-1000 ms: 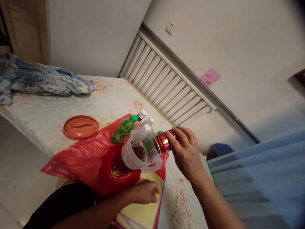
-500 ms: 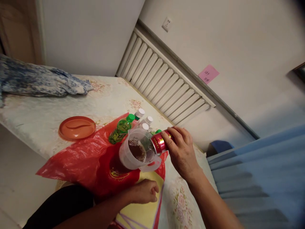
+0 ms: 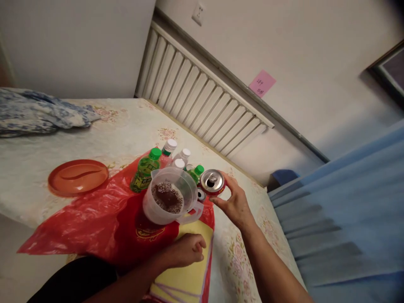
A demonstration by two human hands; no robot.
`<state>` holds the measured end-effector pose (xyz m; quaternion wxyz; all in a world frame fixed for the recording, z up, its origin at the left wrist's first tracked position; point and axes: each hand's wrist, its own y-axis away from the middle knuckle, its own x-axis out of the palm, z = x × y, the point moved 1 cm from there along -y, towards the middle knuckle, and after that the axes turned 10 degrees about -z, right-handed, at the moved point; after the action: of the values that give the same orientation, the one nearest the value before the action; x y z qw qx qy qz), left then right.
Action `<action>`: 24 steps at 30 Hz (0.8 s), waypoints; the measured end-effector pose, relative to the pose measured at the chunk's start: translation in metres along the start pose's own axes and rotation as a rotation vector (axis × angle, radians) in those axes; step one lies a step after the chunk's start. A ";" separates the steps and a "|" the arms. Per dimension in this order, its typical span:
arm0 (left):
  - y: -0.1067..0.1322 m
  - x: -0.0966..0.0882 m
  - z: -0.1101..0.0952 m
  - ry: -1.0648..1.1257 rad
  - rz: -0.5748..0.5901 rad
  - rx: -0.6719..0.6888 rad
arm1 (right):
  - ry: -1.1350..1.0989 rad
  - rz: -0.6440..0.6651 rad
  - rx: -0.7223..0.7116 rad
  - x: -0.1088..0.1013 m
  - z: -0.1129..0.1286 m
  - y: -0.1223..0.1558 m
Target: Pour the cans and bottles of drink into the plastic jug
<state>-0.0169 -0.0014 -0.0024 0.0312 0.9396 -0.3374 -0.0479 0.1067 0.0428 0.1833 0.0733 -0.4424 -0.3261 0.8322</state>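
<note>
My right hand (image 3: 235,202) is wrapped round a red drink can (image 3: 217,191), which stands roughly upright with its opened silver top tilted towards me. Left of the can is a clear plastic measuring jug (image 3: 148,210) with a handle, partly filled with a brown, bubbly drink (image 3: 168,198). My left hand (image 3: 187,251) is curled into a loose fist, with nothing visible in it, over a yellow sheet (image 3: 186,277) in front of the jug. Another opened can (image 3: 201,194) shows partly between the jug and the held can.
Behind the jug stand a green-capped tea bottle (image 3: 143,172), several white-capped bottles (image 3: 168,149) and another green-capped bottle (image 3: 198,171). An orange lid (image 3: 77,179) lies left of the red plastic bag (image 3: 72,223). Bundled cloth (image 3: 47,113) and a radiator (image 3: 202,97) are farther back.
My right hand has turned the can from tipped over the jug to nearly upright, beside the jug's right side. My left hand stays curled in about the same place. The view has shifted slightly.
</note>
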 end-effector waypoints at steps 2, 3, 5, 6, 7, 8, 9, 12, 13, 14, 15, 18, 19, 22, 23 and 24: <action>0.000 0.000 -0.001 0.005 0.009 -0.009 | -0.152 -0.060 0.219 -0.001 -0.025 0.011; -0.001 0.000 0.000 0.008 0.013 -0.011 | -0.220 -0.086 0.328 0.000 -0.038 0.019; -0.002 0.001 0.002 0.012 0.014 -0.006 | -0.293 -0.192 0.522 0.004 -0.064 0.035; -0.003 0.002 0.003 0.013 0.013 -0.003 | -0.326 -0.230 0.587 0.008 -0.076 0.044; -0.004 0.003 0.004 0.012 0.010 -0.002 | -0.361 -0.251 0.642 0.014 -0.087 0.052; -0.005 0.004 0.006 0.012 0.006 0.000 | -0.385 -0.286 0.690 0.021 -0.096 0.059; -0.005 0.004 0.007 0.010 0.003 0.001 | -0.398 -0.316 0.730 0.028 -0.105 0.066; -0.007 0.006 0.009 -0.009 -0.007 -0.003 | -0.402 -0.380 0.791 0.051 -0.122 0.077; -0.008 0.006 0.010 -0.020 -0.009 -0.003 | -0.404 -0.385 0.798 0.059 -0.125 0.079; -0.008 0.006 0.010 -0.032 -0.013 -0.003 | -0.410 -0.382 0.802 0.066 -0.127 0.080; -0.008 0.006 0.010 -0.043 -0.016 -0.001 | -0.419 -0.377 0.805 0.072 -0.128 0.081; -0.008 0.006 0.010 -0.073 -0.028 0.012 | -0.421 -0.347 0.807 0.089 -0.129 0.084; -0.008 0.006 0.011 -0.084 -0.034 0.018 | -0.409 -0.332 0.807 0.095 -0.128 0.086; -0.008 0.008 0.014 -0.131 -0.064 0.049 | -0.366 -0.295 0.812 0.107 -0.127 0.092; -0.008 0.009 0.016 -0.148 -0.076 0.064 | -0.358 -0.288 0.815 0.109 -0.127 0.094; -0.007 0.010 0.018 -0.163 -0.088 0.080 | -0.356 -0.284 0.819 0.111 -0.127 0.096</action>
<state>-0.0066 -0.0030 -0.0220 -0.0361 0.9470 -0.2991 -0.1119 0.1557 0.0746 -0.0012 0.2981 -0.1784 -0.0355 0.9370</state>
